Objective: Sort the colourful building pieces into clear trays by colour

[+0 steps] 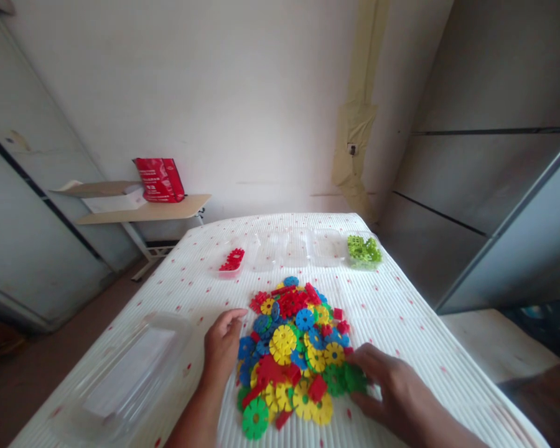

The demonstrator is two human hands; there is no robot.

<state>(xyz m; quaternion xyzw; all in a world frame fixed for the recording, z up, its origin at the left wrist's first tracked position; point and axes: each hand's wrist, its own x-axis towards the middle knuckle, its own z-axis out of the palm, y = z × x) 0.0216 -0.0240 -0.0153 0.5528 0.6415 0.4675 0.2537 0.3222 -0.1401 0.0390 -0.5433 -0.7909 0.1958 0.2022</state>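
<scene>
A heap of plastic interlocking pieces (284, 342) lies before me, mostly notched discs in yellow, blue and green, with red pieces among them. At the heap's left edge is my left hand (221, 342), fingers loosely bent and apart, with nothing visible in it. On the other side, my right hand (392, 382) has its thumb and fingers around a green notched disc (354, 378) at the heap's right edge. Another green disc (335, 378) lies beside that one. Part of the held disc is hidden by the fingers.
Behind the heap stands a row of clear plastic boxes (297, 249). Red pieces (233, 258) are in the leftmost, light green pieces (364, 249) in the rightmost. A clear lid-like tray (168, 320) lies left. Beyond are a side table (168, 210) and red bag (158, 180).
</scene>
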